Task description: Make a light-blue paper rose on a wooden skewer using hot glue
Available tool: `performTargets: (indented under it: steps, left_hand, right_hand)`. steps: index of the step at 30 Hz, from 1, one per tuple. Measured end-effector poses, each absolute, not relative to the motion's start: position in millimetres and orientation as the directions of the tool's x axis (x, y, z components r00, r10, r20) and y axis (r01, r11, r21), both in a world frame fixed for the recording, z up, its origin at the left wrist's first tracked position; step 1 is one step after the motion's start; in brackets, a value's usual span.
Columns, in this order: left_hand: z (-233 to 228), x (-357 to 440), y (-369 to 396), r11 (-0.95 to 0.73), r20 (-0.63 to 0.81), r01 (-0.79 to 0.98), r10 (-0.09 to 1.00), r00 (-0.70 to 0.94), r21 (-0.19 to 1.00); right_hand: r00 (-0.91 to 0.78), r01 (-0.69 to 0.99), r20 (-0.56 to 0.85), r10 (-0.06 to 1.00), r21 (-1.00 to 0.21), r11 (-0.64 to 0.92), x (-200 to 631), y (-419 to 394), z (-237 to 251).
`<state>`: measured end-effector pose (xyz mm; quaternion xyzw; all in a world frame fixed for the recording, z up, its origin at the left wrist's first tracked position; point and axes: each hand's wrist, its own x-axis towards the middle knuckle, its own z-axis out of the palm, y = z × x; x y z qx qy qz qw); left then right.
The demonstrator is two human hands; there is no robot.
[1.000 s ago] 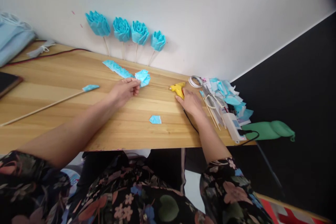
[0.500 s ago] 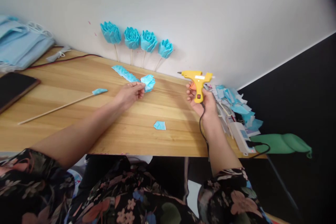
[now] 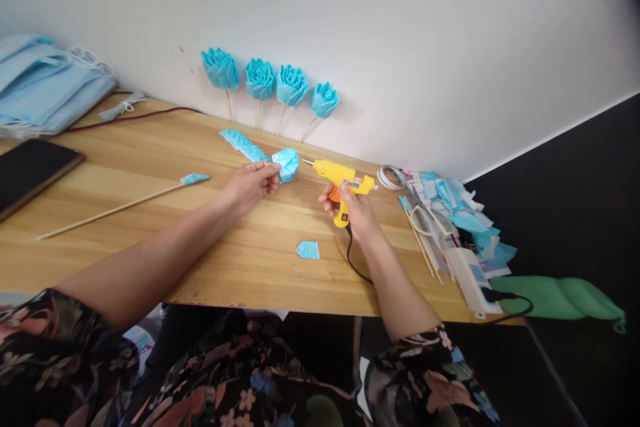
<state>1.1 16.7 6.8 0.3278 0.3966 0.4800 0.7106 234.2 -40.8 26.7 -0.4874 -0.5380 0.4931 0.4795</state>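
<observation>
My left hand pinches the rolled end of a folded blue paper strip that lies on the wooden table. My right hand grips a yellow glue gun, with its nozzle pointing left and almost touching the rolled blue piece. The gun's black cord trails back along my right forearm. A small blue paper scrap lies on the table below both hands.
Several finished blue paper flowers on sticks lean against the wall. A long wooden stick with a blue tip lies to the left, beyond it a dark phone and stacked blue masks. Scissors, sticks, tape and blue scraps crowd the right end.
My right hand lifted the glue gun off the table, raised it, then brought it left and down until the nozzle reached the rolled blue piece. My left hand kept its hold.
</observation>
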Motion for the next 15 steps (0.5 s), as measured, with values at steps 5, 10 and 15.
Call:
performTargets:
  steps: [5, 10, 15]
  left_hand:
    - [4.3, 1.3, 16.0, 0.303, -0.215, -0.403, 0.944, 0.25, 0.864]
    - [4.3, 1.8, 15.2, 0.305, -0.216, -0.411, 0.944, 0.249, 0.859]
    - [6.1, 2.4, 14.2, 0.303, -0.216, -0.406, 0.945, 0.248, 0.862]
  right_hand:
    - [-0.063, 0.135, 0.066, 0.996, -0.988, 0.074, 235.2, -42.0, 14.3]
    - [-0.082, 0.201, 0.079, 0.994, -0.975, 0.094, 234.8, -44.0, 18.0]
    - [-0.131, 0.302, 0.11, 0.985, -0.942, 0.145, 234.9, -49.0, 13.8]
